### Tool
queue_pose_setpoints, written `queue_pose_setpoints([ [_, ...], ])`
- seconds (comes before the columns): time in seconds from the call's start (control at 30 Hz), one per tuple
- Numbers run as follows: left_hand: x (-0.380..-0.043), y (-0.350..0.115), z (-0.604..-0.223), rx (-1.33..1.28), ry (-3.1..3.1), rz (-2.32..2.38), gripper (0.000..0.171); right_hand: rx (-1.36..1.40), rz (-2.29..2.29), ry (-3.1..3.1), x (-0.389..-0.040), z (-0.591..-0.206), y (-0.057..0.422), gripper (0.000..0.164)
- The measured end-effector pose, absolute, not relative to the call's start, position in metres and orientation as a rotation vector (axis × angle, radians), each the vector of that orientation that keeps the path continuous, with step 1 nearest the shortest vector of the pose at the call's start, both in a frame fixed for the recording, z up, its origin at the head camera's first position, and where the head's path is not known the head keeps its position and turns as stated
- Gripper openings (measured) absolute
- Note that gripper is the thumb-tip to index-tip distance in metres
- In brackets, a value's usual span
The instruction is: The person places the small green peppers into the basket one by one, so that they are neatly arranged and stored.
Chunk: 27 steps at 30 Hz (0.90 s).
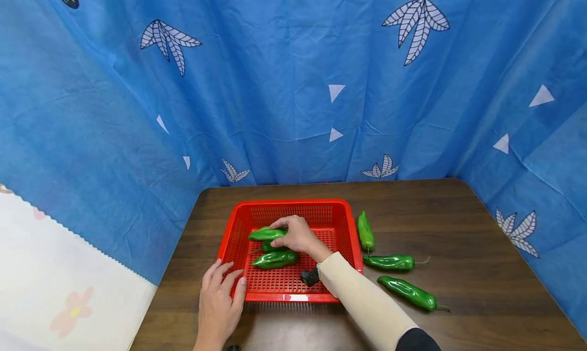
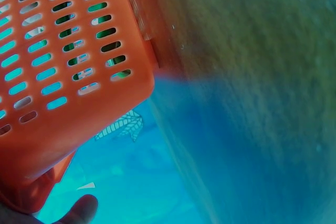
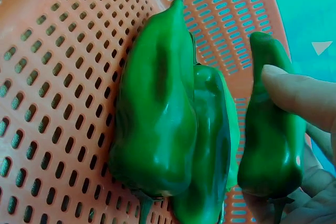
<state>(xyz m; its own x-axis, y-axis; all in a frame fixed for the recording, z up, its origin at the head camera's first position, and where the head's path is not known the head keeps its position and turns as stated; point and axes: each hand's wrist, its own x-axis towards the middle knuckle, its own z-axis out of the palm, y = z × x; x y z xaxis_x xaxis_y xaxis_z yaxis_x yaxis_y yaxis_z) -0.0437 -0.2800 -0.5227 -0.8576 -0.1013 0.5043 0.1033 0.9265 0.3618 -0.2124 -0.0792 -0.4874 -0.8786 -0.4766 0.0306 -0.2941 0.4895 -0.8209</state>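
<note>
Your right hand (image 1: 299, 235) pinches 1 pepper (image 3: 270, 135) over the basket (image 1: 270, 297); your left hand (image 1: 219, 302), loosely spread, seemingly steadies its near-left corner.

green peppers (image 1: 275, 260), red basket (image 1: 293, 203), brown wood-grained table (image 1: 412, 208), blue leaf-patterned curtain (image 1: 293, 86), cream sleeve (image 1: 367, 300).

Glossy green pepper (image 3: 270, 145) held in red basket (image 1: 293, 202), beside other peppers (image 3: 155, 103).
</note>
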Motion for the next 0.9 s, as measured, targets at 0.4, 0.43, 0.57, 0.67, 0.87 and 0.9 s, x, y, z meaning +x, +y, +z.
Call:
queue_pose_setpoints([
  [0.4, -0.0427, -0.2802, -0.5244, -0.007, -2.542, -0.512, 0.023, -0.735, -1.215, 2.529, -0.2133, -0.4962, -0.0798, 0.039],
  [0.43, -0.0428, -0.2804, -0.5245, -0.01, -2.54, -0.513, 0.023, -0.738, -1.208, 2.532, -0.2135, -0.4969, -0.08, 0.039],
  [0.57, -0.0432, -0.2808, -0.5255, -0.024, -2.526, -0.512, 0.022, -0.741, -1.2, 2.538, -0.2131, -0.4973, -0.0803, 0.039],
  [0.67, -0.0435, -0.2811, -0.5264, -0.035, -2.514, -0.512, 0.021, -0.748, -1.212, 2.532, -0.2124, -0.4971, -0.0796, 0.039],
  [0.87, -0.0439, -0.2804, -0.5256, -0.043, -2.502, -0.512, 0.019, -0.744, -1.197, 2.522, -0.212, -0.4958, -0.0788, 0.04],
  [0.9, -0.0441, -0.2802, -0.5253, -0.041, -2.504, -0.508, 0.02, -0.741, -1.188, 2.524, -0.2118, -0.4954, -0.0788, 0.04],
])
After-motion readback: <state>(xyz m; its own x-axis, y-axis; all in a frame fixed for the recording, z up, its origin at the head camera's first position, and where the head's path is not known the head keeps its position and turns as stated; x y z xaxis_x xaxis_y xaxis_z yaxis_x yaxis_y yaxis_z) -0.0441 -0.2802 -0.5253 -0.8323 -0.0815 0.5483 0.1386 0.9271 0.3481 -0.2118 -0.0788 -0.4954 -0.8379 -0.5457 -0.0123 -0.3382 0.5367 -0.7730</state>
